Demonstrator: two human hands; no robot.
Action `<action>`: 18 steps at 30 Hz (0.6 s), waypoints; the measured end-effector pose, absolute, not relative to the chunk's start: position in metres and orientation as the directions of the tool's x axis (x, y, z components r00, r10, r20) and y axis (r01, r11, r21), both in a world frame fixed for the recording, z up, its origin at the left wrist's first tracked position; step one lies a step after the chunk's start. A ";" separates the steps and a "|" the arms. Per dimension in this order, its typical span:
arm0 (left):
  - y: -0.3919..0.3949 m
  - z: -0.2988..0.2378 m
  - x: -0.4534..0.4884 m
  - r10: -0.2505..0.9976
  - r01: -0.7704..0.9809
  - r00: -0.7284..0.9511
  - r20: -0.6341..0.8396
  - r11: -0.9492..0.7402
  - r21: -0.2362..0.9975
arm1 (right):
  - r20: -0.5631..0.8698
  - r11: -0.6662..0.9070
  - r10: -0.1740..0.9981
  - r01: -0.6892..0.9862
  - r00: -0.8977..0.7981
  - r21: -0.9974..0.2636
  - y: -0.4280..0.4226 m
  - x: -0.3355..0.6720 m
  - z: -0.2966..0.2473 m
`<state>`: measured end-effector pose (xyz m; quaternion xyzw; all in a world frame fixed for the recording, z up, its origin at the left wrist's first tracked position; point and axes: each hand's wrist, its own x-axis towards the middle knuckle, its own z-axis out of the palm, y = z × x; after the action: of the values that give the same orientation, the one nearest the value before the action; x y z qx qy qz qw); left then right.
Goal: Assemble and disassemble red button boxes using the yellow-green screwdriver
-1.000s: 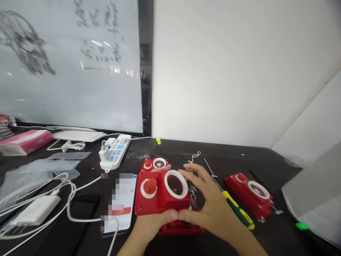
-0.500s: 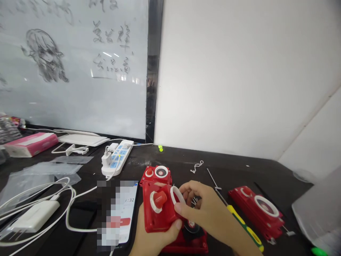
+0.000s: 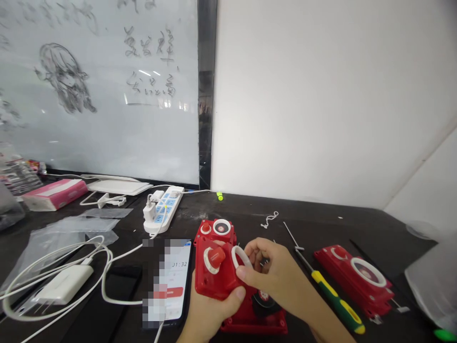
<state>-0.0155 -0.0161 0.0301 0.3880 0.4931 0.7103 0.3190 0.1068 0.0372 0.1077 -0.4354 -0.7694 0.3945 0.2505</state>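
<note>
My left hand [image 3: 210, 309] grips the bottom edge of a red cover plate [image 3: 214, 274] and holds it tilted up over a red base [image 3: 255, 319] on the table. The plate carries a red push button in a white ring [image 3: 213, 258] and a larger white ring [image 3: 241, 257]. My right hand [image 3: 274, 278] is closed on the plate's right side, thumb in front of the large ring and fingers curled behind it. A second red unit [image 3: 218, 228] lies just behind the plate.
A third red unit [image 3: 357, 281] lies at the right, with a yellow-green screwdriver [image 3: 332, 297] between it and my hands. A phone [image 3: 171, 281], white charger and cables [image 3: 64, 286], power strip [image 3: 163, 208], plastic bags and a pink tissue box [image 3: 53, 193] fill the left. Thin wire pieces lie behind.
My hands lifted the red cover plate from flat on its base and tilted it up. My right hand went from spread flat to curled on the plate's right side.
</note>
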 end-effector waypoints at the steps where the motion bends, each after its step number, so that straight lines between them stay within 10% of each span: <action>1: -0.017 0.029 -0.015 0.833 -0.076 -0.510 0.216 -0.293 0.953 | 0.043 0.313 0.868 0.477 -0.495 -0.821 0.036 0.107 0.109; 18: -0.025 0.014 -0.011 0.873 -0.050 -0.469 0.133 -0.176 0.983 | 0.097 0.368 0.888 0.566 -0.450 -0.738 0.023 0.103 0.115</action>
<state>-0.0111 -0.0250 0.0140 0.3812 0.5401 0.6653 0.3469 0.1034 0.0226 0.1154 -0.4610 -0.7884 0.3218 0.2497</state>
